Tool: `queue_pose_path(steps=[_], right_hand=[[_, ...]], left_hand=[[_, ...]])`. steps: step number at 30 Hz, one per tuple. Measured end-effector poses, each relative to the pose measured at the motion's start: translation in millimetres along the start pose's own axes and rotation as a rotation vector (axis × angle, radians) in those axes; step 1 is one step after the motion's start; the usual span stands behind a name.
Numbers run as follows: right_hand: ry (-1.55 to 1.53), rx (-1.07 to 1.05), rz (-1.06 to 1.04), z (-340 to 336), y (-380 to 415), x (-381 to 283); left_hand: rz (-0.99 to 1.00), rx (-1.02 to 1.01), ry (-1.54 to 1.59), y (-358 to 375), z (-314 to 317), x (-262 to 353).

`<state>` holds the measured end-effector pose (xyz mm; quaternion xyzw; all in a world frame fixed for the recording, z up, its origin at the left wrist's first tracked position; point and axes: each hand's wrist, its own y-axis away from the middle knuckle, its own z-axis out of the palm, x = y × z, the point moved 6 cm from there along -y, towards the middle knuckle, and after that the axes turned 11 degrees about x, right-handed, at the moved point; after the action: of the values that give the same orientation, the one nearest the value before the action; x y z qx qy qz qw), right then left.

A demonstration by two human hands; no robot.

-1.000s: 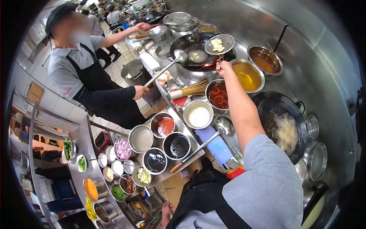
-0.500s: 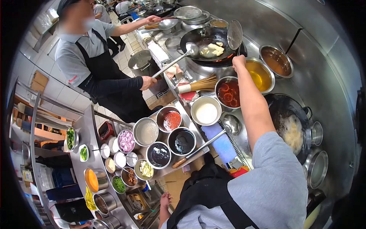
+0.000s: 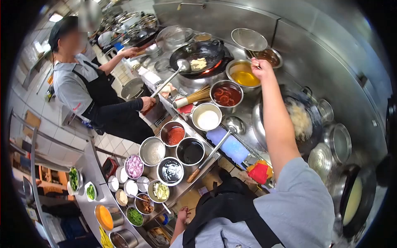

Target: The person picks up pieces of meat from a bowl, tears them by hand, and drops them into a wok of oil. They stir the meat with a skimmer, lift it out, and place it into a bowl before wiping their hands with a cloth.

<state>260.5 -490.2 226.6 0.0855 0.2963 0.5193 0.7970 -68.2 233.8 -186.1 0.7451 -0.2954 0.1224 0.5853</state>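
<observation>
Closed around the handle of a wire strainer (image 3: 249, 40), my right hand (image 3: 261, 69) is raised over the bowls at the upper right. The strainer looks empty and hangs above a bowl of brown liquid (image 3: 269, 56). Just below my hand is a bowl of yellow oil (image 3: 245, 77). Pale pieces fry in a bubbling wok (image 3: 300, 120) to the right of my forearm. My left hand (image 3: 184, 214) hangs low near my apron, fingers curled; whether it holds anything is too small to tell. A ladle (image 3: 235, 124) lies by the counter edge, untouched.
At left a co-worker (image 3: 78, 82) holds a ladle in a wok (image 3: 198, 58) over flame. Pots of sauces (image 3: 190, 151) and bowls of chopped vegetables (image 3: 134, 166) crowd the counter. A bamboo brush (image 3: 198, 96) lies near the red sauce. A large pan (image 3: 357, 198) stands at lower right.
My right hand has carried the strainer away from the co-worker's wok, to the right over the bowls. The view has shifted. The co-worker's ladle is still at the wok.
</observation>
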Motion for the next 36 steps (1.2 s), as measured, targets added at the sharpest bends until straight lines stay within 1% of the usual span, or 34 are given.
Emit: queue_pose_path(steps=[1,2,3,5,6,7,8,10,11,12,13,14,15,16,17,19,22,23,25,26,28,29,30,32,33,35,36], right_hand=[[-0.016,-0.038,-0.012,-11,32,-13],[-0.037,-0.077,-0.001,-25,68,-24],[-0.052,-0.113,0.008,-40,106,-34],[-0.043,-0.167,-0.034,-75,185,-52],[0.002,-0.076,-0.139,-95,225,-60],[0.015,-0.113,-0.115,-124,257,-69],[0.106,-0.034,-0.259,-152,293,-82],[0.252,0.17,-0.5,-204,362,-93],[0.311,0.283,-0.588,-231,392,-96],[0.384,0.372,-0.63,-257,416,-95],[0.604,0.545,-0.721,-279,440,-95],[0.601,0.594,-0.751,-290,464,-89],[0.602,0.637,-0.77,-299,482,-85],[0.598,0.636,-0.765,-309,491,-89],[0.646,0.663,-0.738,-320,499,-95],[0.693,0.686,-0.702,-340,500,-99],[0.947,0.869,-0.768,-365,478,-120],[0.944,0.862,-0.776,-369,467,-124],[1.11,0.943,-0.825,-373,448,-131],[1.114,0.92,-0.824,-380,438,-133],[1.487,1.002,-0.932,-378,415,-136],[1.498,0.962,-0.931,-376,401,-130],[1.527,0.973,-0.936,-379,393,-124],[1.559,0.975,-0.94,-378,390,-114],[1.275,0.905,-0.815,-386,384,-104],[0.719,0.748,-0.554,-391,372,-77],[0.646,0.705,-0.494,-387,373,-70]], left_hand=[[0.027,-0.018,-0.154,-5,-1,3],[-0.044,-0.084,-0.157,-20,-1,-2],[-0.035,-0.112,-0.176,-34,-1,0],[0.323,-0.246,-0.508,-56,6,15],[0.519,-0.334,-0.599,-83,7,13],[0.72,-0.441,-0.693,-95,16,10],[0.731,-0.513,-0.739,-82,28,15],[0.316,-0.34,-0.556,-59,29,45],[0.332,-0.382,-0.61,-56,40,48],[0.229,-0.371,-0.543,-54,48,51],[0.123,-0.346,-0.465,-52,54,53],[0.129,-0.353,-0.484,-55,63,54],[0.203,-0.43,-0.509,-54,76,55],[0.277,-0.504,-0.525,-52,86,55],[0.275,-0.497,-0.523,-42,92,61],[0.425,-0.493,-0.68,-20,106,73],[0.447,-0.483,-0.668,-37,124,67],[0.456,-0.48,-0.663,-32,128,69],[0.532,-0.437,-0.673,-23,135,76],[0.533,-0.421,-0.66,-30,138,68],[0.679,-0.399,-0.615,-36,143,57],[0.671,-0.37,-0.594,-16,138,55],[0.598,-0.38,-0.58,4,140,46],[0.481,-0.415,-0.523,18,141,22],[0.48,-0.406,-0.516,26,137,11],[0.432,-0.314,-0.611,56,123,-7],[0.432,-0.311,-0.607,72,115,-14]])
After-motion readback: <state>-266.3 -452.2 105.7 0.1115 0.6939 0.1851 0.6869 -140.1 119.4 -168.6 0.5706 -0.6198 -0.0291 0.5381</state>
